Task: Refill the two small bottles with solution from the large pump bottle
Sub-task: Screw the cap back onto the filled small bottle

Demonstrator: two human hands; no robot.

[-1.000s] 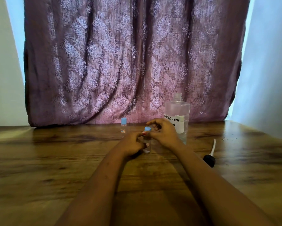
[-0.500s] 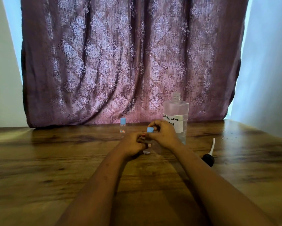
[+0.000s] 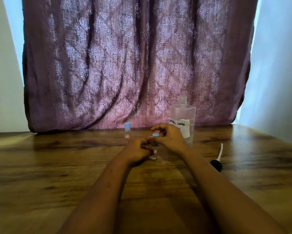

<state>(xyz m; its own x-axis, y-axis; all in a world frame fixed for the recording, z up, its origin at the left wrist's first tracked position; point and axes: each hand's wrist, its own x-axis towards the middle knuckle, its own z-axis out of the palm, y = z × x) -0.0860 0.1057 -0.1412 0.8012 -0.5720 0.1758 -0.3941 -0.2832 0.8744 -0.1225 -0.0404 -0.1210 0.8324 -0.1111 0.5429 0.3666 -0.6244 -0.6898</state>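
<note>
A small clear bottle (image 3: 153,155) stands on the wooden table (image 3: 57,166) between my hands. My left hand (image 3: 136,150) grips its body. My right hand (image 3: 168,138) pinches its blue cap (image 3: 155,134) at the top. A second small bottle (image 3: 127,131) with a blue cap stands upright behind, to the left. The large clear bottle (image 3: 183,119) with a handwritten label stands behind my right hand, its neck open with no pump. The pump (image 3: 217,160), black collar and white tube, lies on the table to the right.
A purple patterned curtain (image 3: 133,65) hangs along the table's far edge. Pale walls flank it on both sides.
My right hand's fingers have shifted slightly on the blue cap. The bottle and my left hand stay in place.
</note>
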